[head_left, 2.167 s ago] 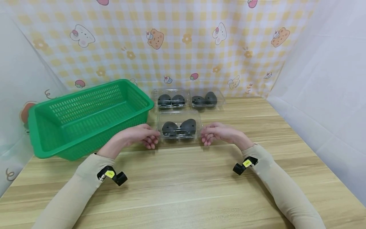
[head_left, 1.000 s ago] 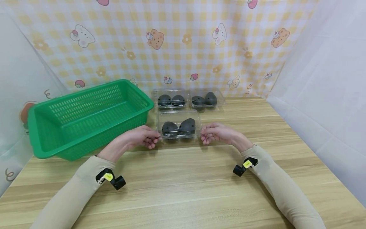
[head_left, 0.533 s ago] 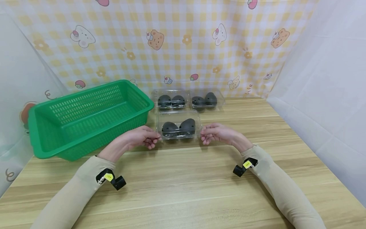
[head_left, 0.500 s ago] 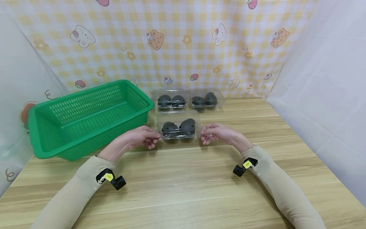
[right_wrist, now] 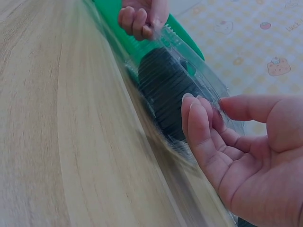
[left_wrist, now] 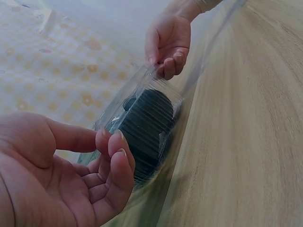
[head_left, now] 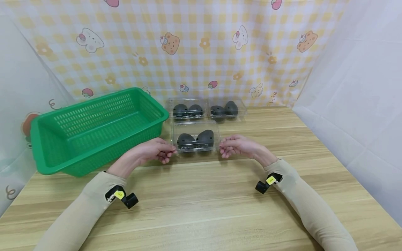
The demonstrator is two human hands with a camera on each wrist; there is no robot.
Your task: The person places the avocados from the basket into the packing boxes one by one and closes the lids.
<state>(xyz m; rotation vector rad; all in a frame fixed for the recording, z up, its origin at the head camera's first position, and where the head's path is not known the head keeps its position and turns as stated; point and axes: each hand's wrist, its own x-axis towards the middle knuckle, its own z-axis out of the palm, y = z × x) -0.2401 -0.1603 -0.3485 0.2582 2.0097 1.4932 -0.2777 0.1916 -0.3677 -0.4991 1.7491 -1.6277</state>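
Note:
A clear plastic clamshell box [head_left: 188, 127] with two dark, egg-shaped, avocado-like pieces stands on the wooden table between the hands. My left hand [head_left: 155, 150] pinches the front left corner of its rim between thumb and fingertips. At the front right corner, my right hand [head_left: 242, 145] pinches the same rim. Both wrist views show the thumbs on the rim's upper side and curled fingers at the ridged front wall. One dark piece [left_wrist: 147, 123] shows through that wall in the left wrist view, and a dark piece [right_wrist: 163, 85] also shows in the right wrist view.
Behind it, two more clear boxes, a left one [head_left: 172, 104] and a right one [head_left: 242, 104], each hold two dark pieces against the checked curtain [head_left: 194, 62]. A green slotted basket [head_left: 103, 148] stands at left, close to my left forearm. Bare wooden tabletop [head_left: 194, 205] lies in front.
My left wrist sits slightly lower than 2.2 seconds ago. Both hands stay at the front box's rim corners, and the boxes and basket keep their places.

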